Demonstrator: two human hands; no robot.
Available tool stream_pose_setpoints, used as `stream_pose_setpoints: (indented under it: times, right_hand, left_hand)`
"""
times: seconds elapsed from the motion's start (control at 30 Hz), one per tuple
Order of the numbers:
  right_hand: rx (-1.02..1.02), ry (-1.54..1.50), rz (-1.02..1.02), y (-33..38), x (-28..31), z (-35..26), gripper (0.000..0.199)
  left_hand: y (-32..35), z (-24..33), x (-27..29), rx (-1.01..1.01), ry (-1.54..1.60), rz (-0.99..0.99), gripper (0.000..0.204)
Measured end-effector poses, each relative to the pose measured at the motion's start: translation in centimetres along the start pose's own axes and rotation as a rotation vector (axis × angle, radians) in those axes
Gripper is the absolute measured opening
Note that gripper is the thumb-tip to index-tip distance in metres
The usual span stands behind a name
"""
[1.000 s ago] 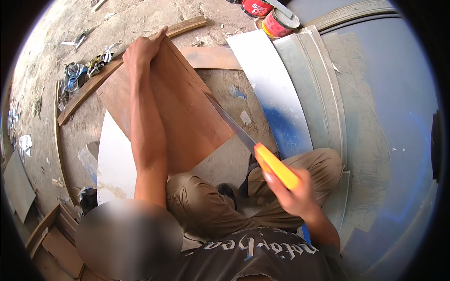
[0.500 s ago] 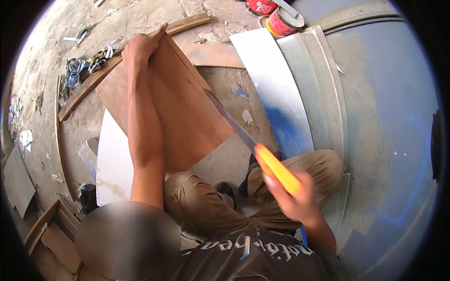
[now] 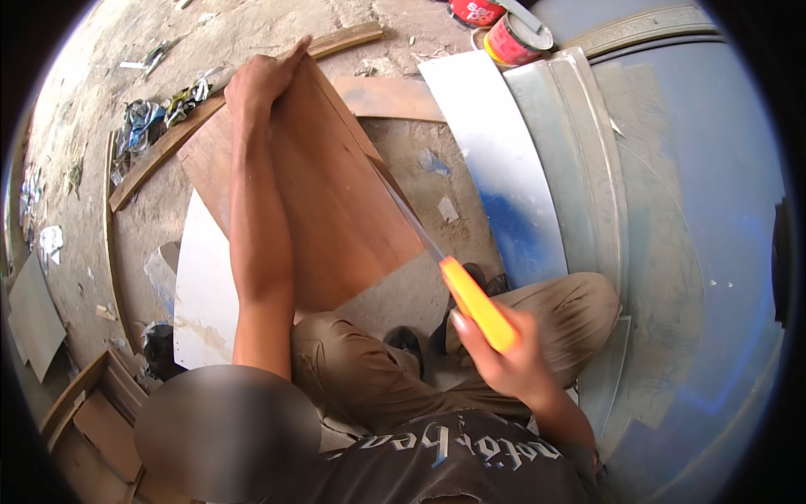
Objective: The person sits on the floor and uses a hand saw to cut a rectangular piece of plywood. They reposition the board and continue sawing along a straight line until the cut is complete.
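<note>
A brown wooden board (image 3: 327, 185) is held tilted in front of my legs. My left hand (image 3: 259, 84) grips its far upper corner, one finger stretched along the edge, the other fingertips partly hidden behind the board. In my right hand (image 3: 508, 357) is a handsaw with an orange-yellow handle (image 3: 480, 307). Its narrow blade (image 3: 417, 225) lies against the board's right edge, running up and left from the handle. A thin strip along that edge stands slightly apart above the blade. The blade's far end is hard to make out.
Wooden battens (image 3: 159, 164) lie on the littered concrete floor beyond the board. A white panel with blue paint (image 3: 504, 176) and a large grey-blue panel (image 3: 714, 210) are at the right. Paint cans (image 3: 518, 40) stand at the far right; a wooden frame (image 3: 75, 395) lies near left.
My right hand and the saw have shifted a little left and toward my body, the blade still at the board's edge. My left hand keeps its hold on the board.
</note>
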State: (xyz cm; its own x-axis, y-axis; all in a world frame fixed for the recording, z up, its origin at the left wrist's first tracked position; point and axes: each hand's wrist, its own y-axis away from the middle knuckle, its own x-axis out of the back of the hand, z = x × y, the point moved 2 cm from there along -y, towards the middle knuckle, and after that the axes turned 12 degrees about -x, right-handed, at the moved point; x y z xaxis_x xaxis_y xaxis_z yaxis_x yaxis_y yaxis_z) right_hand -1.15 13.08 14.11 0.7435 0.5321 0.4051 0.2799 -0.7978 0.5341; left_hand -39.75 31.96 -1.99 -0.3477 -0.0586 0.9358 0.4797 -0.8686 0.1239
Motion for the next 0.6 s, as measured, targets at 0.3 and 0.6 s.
stream_pose_setpoints:
  times: [0.3, 0.6]
  right_hand:
    - [-0.02, -0.005, -0.003, -4.0, 1.2, -0.1, 0.018]
    - [-0.161, 0.093, -0.098, 4.3, 5.1, -2.8, 0.022]
  left_hand:
    - [-0.2, 0.0, 0.9, 0.014, -0.008, -0.008, 0.099]
    - [0.0, -2.7, -0.3, 0.034, -0.014, 0.04, 0.101]
